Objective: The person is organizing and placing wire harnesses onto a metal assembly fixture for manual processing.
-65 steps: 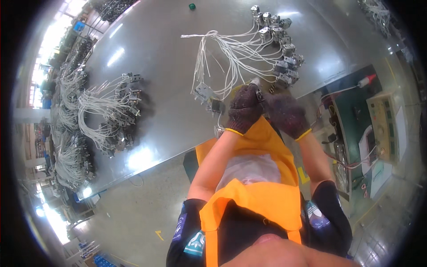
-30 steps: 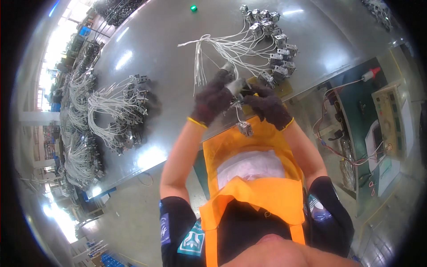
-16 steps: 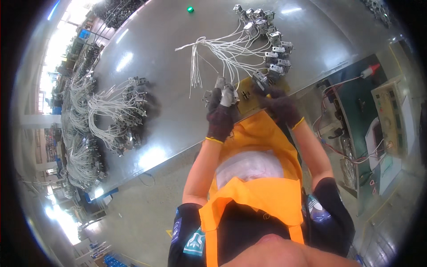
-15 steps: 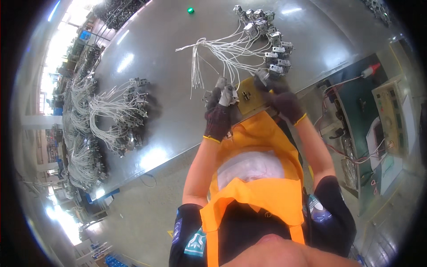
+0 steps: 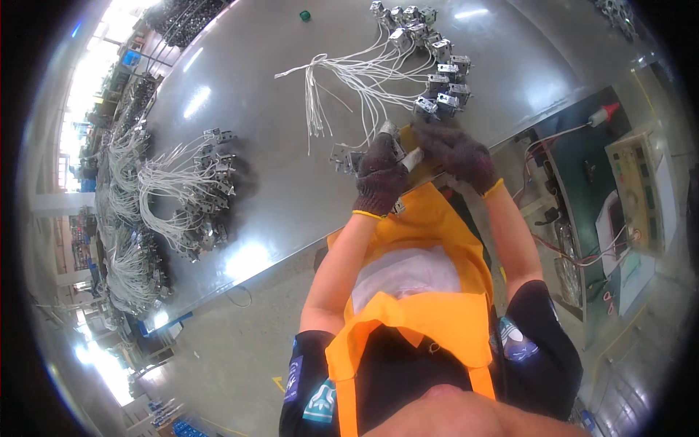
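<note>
Both my hands wear dark knit gloves with grey fingertips and yellow cuffs. My left hand is closed at the table's front edge, its thumb and forefinger around a small metal part that is mostly hidden. My right hand is close beside it, over a yellow plate; its fingers are dark and partly hidden, so their grip cannot be made out. Left of my left hand lie metal housings. Beyond my hands, several boxy metal housings sit in a curved row, their white wires gathered into one bundle.
The grey metal table bears more wired housings at the left, and a small green round thing at its far side. To the right stands a dark green bench with a beige control box, cables and a red-tipped connector.
My left hand has moved right, from beside the loose housings to the yellow plate, close to my right hand. The view has shifted slightly. The wired housings beyond have kept their arrangement.
</note>
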